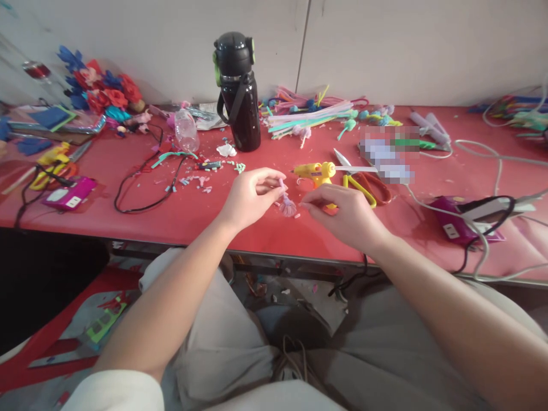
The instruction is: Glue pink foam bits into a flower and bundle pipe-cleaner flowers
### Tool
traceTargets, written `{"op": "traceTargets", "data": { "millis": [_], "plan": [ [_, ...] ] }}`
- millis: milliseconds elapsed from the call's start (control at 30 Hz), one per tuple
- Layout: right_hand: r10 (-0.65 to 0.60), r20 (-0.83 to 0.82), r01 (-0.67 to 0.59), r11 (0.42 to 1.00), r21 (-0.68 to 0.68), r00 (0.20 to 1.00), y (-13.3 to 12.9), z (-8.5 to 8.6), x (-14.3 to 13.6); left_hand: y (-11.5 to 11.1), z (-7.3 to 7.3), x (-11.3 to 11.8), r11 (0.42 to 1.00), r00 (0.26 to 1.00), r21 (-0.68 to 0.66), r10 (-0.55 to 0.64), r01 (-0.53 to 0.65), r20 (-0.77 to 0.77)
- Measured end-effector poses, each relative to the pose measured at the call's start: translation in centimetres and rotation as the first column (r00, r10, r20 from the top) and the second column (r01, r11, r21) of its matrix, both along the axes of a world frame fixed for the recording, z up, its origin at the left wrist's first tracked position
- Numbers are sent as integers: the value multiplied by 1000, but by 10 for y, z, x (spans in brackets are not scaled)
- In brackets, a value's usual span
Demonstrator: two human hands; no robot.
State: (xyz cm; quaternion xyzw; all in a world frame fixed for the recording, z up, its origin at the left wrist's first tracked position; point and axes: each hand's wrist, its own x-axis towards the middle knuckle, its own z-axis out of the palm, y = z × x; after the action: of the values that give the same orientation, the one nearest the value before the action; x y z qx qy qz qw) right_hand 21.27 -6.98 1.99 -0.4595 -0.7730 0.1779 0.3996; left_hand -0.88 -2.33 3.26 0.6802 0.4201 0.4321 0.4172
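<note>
My left hand (253,195) is closed in a pinch around a small lilac pipe-cleaner figure (287,206) with a fanned, skirt-like lower end. The figure hangs just above the red tabletop. Facing it from the right, my right hand (338,210) has its thumb and fingertips pressed together, a short gap away from the figure. Whatever those fingertips hold, if anything, is too small to make out. Right behind that hand lies a yellow hot glue gun (314,170) with a glue stick in its back. Scissors (363,185) with yellow and orange handles lie beside the glue gun.
A black water bottle (246,108) stands near the wall. Bundled pipe cleaners (312,117) lie at the back. Purple power strips (71,193) with cables sit at both sides; a white cable (428,211) loops at right. Colored scraps (201,181) litter the red table (205,214).
</note>
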Motion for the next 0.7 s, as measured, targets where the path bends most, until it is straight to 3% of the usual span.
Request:
{"op": "traceTargets", "data": {
  "millis": [467, 700],
  "plan": [
    [54, 66, -67, 976, 209, 996, -3, -6, -6, 0, -1, 3, 999, 999, -35, -28, 29, 19],
    [86, 78, -102, 966, 239, 993, -2, -7, -6, 0, 0, 3, 999, 1000, -44, -21, 22, 20]
  ]
}}
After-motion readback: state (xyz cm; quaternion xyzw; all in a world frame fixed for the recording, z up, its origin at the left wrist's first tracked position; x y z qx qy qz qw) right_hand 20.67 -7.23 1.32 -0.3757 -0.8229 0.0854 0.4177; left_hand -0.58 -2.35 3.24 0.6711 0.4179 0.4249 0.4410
